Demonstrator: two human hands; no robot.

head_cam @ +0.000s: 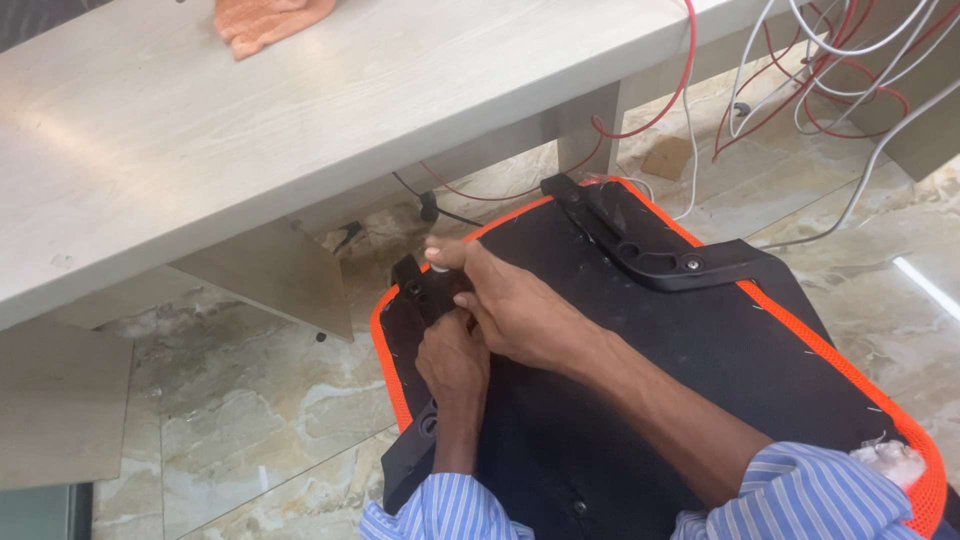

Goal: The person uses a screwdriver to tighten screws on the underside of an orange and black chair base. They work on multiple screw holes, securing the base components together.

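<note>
A black chair seat base (640, 380) with orange mesh trim lies upside down in front of me. My left hand (455, 360) presses on a black plastic bracket (412, 285) at the seat's left edge, fingers curled. My right hand (510, 300) reaches across it and pinches a small part at the bracket's top, next to the orange rim (385, 345). What the fingertips hold is hidden. A second black bracket (650, 250) with a screw is fixed along the far edge. Both wrists come out of striped blue sleeves.
A pale wooden workbench (250, 130) runs across the top, with an orange cloth (265, 20) on it. Red and white cables (820, 70) hang at the upper right. Marbled floor tiles (250, 400) lie below. White stuffing (890, 460) shows at the seat's right corner.
</note>
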